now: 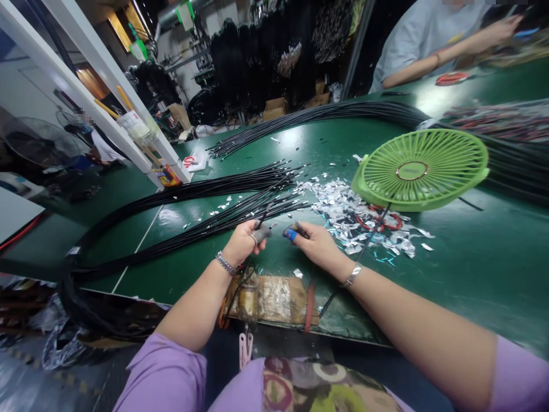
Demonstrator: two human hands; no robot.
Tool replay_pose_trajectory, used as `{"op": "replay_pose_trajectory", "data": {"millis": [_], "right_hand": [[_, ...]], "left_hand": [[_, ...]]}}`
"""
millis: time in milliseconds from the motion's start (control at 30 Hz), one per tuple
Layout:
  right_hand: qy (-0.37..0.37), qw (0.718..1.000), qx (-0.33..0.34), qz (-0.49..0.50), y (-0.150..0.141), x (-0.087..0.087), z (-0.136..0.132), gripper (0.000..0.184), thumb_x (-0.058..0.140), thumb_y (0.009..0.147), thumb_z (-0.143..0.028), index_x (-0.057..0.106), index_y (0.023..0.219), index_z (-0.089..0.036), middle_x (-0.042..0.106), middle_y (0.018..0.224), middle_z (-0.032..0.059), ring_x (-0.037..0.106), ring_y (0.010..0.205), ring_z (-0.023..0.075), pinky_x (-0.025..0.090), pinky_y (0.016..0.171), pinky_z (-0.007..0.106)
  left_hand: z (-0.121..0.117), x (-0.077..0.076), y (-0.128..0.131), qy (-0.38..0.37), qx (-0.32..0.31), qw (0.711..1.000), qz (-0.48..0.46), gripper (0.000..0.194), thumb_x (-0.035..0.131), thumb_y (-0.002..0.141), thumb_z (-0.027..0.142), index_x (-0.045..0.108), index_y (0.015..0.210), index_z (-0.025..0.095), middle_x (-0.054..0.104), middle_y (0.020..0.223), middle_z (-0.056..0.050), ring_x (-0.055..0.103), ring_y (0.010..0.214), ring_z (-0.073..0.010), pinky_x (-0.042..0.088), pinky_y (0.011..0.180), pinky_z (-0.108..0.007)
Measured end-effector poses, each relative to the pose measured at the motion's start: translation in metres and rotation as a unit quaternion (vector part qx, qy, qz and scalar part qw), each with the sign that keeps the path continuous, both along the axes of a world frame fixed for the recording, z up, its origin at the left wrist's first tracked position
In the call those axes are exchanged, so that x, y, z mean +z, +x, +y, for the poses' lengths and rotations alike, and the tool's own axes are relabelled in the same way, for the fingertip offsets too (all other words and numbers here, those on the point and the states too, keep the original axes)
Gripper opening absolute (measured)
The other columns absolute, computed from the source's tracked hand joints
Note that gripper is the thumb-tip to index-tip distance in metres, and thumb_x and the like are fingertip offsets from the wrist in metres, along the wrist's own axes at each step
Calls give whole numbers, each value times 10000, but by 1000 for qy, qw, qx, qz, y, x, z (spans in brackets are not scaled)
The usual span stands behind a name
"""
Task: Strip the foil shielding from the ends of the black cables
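Note:
My left hand (pixel 249 240) is closed on the end of a black cable (pixel 262 214), with a dark covering on its thumb. A short gap to the right, my right hand (pixel 309 240) is pinched, a blue wrap on one finger; what it holds, if anything, I cannot make out. Just beyond both hands lie loose ends of a bundle of black cables (pixel 210 220), which loops round to the left. White scraps (pixel 338 200) with small blue bits are heaped beyond my right hand.
A green fan (pixel 420 169) stands over the scraps, near red-handled scissors (pixel 388 220). A board with clear tape (pixel 278 297) sits at the table's front edge. More black cables (pixel 317 111) curve along the back. A white post (pixel 128 97) rises at left. A co-worker (pixel 429 46) sits opposite.

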State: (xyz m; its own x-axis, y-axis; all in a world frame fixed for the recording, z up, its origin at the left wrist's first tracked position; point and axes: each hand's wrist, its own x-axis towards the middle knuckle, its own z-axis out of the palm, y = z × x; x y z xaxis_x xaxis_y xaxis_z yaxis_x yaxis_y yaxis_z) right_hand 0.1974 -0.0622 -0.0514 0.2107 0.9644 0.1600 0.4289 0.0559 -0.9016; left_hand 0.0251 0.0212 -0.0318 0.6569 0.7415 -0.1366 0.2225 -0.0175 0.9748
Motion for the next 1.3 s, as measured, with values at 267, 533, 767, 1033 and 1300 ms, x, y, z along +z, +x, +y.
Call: {"op": "replay_pose_trajectory", "data": {"millis": [267, 533, 767, 1033, 1300], "right_hand": [[-36, 992, 27, 116, -23, 6, -9, 364, 601, 744, -565, 525, 670, -217, 478, 579, -33, 396, 564, 131, 344, 544, 273], [-3, 999, 46, 20, -11, 7, -7, 327, 552, 776, -458, 475, 570, -216, 443, 538, -29, 375, 556, 130, 314, 546, 273], [46, 995, 81, -34, -2, 3, -5, 237, 508, 806, -350, 521, 623, -201, 499, 581, -18, 423, 584, 132, 353, 579, 267], [14, 990, 77, 115, -11, 2, -4, 195, 636, 748, -386, 626, 750, -191, 584, 647, -8, 534, 668, 156, 439, 640, 285], [-38, 984, 10, 175, -18, 7, -8, 365, 698, 678, -531, 630, 722, -175, 430, 532, -57, 351, 507, 91, 288, 480, 244]], "left_hand": [[-11, -3, -4, 398, 5, 908, 131, 113, 610, 782, 251, 681, 838, 184, 681, 737, -50, 610, 689, -180, 423, 642, -270], [-5, 1, -6, 305, -93, 941, 115, 211, 616, 820, 343, 622, 690, 178, 638, 639, -27, 597, 610, -149, 426, 605, -251], [2, -1, -3, -87, -154, 982, 71, 449, 644, 756, 576, 554, 737, 137, 616, 546, -3, 456, 346, -54, 242, 355, -170], [-9, 4, -1, 180, -41, 978, 98, 182, 620, 809, 275, 596, 688, 140, 547, 527, 38, 442, 452, -67, 327, 477, -193], [-10, -3, -3, 344, -33, 927, 148, 138, 590, 831, 246, 647, 754, 147, 595, 625, 11, 475, 561, -95, 347, 548, -208]]}}
